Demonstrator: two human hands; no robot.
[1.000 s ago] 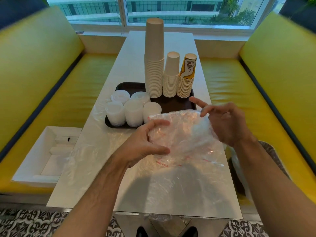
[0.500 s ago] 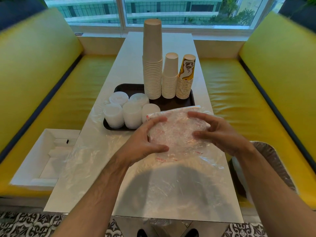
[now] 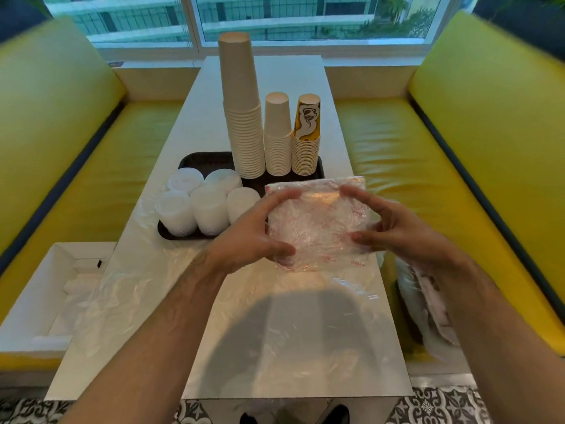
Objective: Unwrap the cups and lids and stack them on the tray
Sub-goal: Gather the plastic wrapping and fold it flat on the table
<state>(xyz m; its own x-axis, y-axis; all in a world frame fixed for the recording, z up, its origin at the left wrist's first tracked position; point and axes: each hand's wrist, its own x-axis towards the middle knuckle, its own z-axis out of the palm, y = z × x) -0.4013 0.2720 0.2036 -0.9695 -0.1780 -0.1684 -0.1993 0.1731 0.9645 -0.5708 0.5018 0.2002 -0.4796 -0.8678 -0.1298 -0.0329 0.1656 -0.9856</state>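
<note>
Since the earlier frame the right hand (image 3: 406, 231) has closed in from an open spread onto the clear plastic wrapper (image 3: 318, 221). Both it and the left hand (image 3: 253, 237) grip the folded wrapper between curled fingers and thumb, just in front of the dark tray (image 3: 195, 162). Cup stacks (image 3: 244, 117) and lid stacks (image 3: 208, 209) already stand on the tray, so the step is probably clearing wrapping; the next move calls for setting it aside.

daylight from window (image 3: 305, 19) | soft shadow on table (image 3: 290, 347) | wide-angle edge distortion | slight blur
</note>
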